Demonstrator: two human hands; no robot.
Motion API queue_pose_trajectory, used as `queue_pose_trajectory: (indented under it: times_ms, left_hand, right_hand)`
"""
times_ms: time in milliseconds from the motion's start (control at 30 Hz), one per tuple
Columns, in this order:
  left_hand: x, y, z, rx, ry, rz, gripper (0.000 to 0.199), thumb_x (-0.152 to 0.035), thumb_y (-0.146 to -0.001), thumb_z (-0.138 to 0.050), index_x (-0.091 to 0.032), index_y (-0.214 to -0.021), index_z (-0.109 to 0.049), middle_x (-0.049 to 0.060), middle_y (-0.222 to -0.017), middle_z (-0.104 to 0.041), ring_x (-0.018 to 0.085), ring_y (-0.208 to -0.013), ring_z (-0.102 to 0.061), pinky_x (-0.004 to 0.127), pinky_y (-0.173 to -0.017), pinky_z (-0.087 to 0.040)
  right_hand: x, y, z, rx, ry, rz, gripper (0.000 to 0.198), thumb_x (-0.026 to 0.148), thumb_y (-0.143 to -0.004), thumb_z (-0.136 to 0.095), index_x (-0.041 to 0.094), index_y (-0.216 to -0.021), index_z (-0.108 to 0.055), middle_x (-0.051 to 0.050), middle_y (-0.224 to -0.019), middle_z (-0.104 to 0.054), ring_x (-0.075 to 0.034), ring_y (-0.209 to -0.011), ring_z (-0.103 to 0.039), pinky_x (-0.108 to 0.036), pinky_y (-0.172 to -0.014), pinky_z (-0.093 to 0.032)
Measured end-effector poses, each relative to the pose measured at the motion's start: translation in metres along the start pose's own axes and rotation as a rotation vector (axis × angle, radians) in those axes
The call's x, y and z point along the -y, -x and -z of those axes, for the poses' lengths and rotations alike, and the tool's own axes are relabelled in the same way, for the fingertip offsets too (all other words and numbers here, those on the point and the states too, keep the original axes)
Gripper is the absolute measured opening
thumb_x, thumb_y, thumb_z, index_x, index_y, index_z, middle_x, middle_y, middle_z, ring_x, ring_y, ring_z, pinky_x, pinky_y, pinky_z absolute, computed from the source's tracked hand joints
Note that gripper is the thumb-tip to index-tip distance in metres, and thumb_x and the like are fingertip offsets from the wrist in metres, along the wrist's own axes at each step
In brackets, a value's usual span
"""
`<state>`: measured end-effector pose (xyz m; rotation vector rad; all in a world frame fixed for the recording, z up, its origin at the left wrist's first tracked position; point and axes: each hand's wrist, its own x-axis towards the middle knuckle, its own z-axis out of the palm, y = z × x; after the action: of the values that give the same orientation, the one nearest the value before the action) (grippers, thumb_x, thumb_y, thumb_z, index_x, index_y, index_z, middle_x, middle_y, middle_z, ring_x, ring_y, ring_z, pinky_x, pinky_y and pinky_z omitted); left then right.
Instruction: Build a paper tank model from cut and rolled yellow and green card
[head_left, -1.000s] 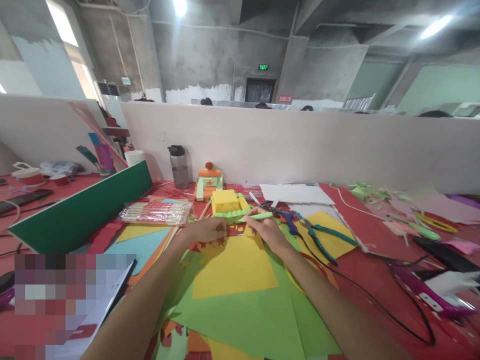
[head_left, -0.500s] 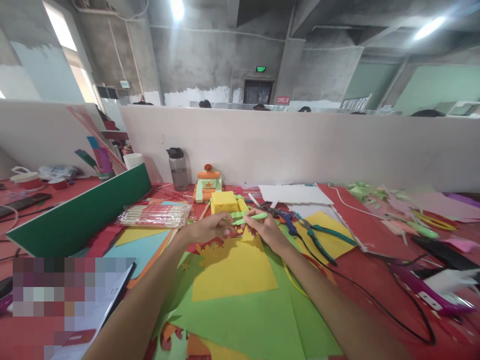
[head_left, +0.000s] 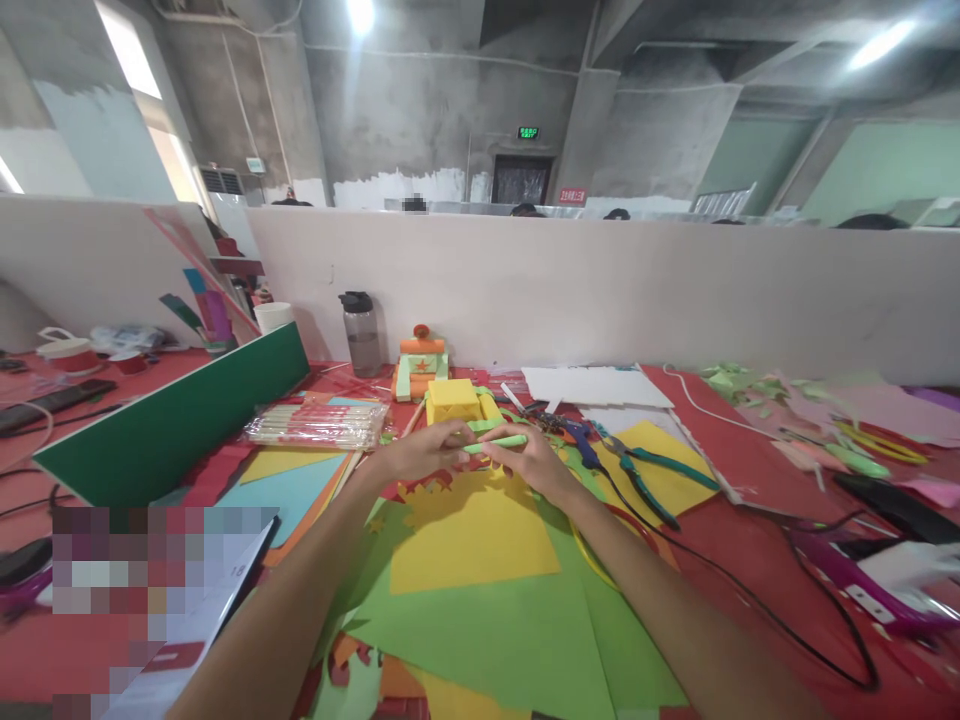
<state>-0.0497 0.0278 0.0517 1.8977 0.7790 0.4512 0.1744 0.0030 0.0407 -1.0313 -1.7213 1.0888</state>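
My left hand (head_left: 442,450) and my right hand (head_left: 529,458) meet over the middle of the table. Between them is a slim light green paper roll (head_left: 495,443), lying nearly level, with the fingers of both hands closed on it. A second light green strip shows just behind it, partly hidden by the fingers. Right behind the hands sits a yellow paper box model (head_left: 454,400). Below them lies a yellow sheet (head_left: 472,540) with a jagged cut edge, on top of large green sheets (head_left: 480,640). Small yellow star cutouts (head_left: 377,524) are near my left wrist.
Teal-handled pliers (head_left: 641,480) and a blue glue gun (head_left: 581,445) with a black cord lie right. An orange and green paper model (head_left: 421,365) and a water bottle (head_left: 362,335) stand behind. Left are packed sticks (head_left: 315,427) and an upright green board (head_left: 180,420).
My right hand has turned and its fingers have closed further over the green roll, so less of its right end shows. The hands are closer together. The view has shifted slightly.
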Motion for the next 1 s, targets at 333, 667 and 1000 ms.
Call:
queue_pose_trajectory:
  times_ms: [333,667,1000]
  left_hand:
    - [0.001,-0.002,0.003,-0.086,-0.160,-0.071,0.027,-0.037,-0.096,-0.049,-0.017,-0.113,-0.054,0.006,-0.097,-0.065,0.017,-0.086,-0.059,0.029,-0.076,-0.051]
    - [-0.007,-0.006,-0.003,-0.181,-0.310,-0.124,0.039,-0.048,-0.098,-0.043,-0.017,-0.108,-0.065,0.006,-0.102,-0.068,0.017,-0.088,-0.060,0.026,-0.077,-0.048]
    - [0.002,-0.013,-0.009,-0.248,-0.537,-0.177,0.040,-0.046,-0.100,-0.038,-0.016,-0.100,-0.065,0.009,-0.100,-0.065,0.022,-0.090,-0.060,0.031,-0.082,-0.046]
  right_hand:
    - [-0.010,-0.003,-0.003,0.005,-0.123,-0.022,0.040,0.061,-0.090,-0.054,0.021,-0.089,-0.052,-0.002,-0.077,-0.067,-0.013,-0.058,-0.060,-0.021,-0.046,-0.042]
    - [-0.006,0.002,-0.004,-0.033,0.185,0.121,0.025,0.048,-0.095,-0.053,0.023,-0.088,-0.050,0.003,-0.072,-0.058,-0.014,-0.056,-0.053,-0.025,-0.053,-0.040]
    - [-0.007,0.004,-0.006,-0.014,0.352,0.139,0.019,0.042,-0.098,-0.047,0.025,-0.092,-0.050,0.003,-0.066,-0.058,-0.016,-0.056,-0.053,-0.027,-0.055,-0.036]
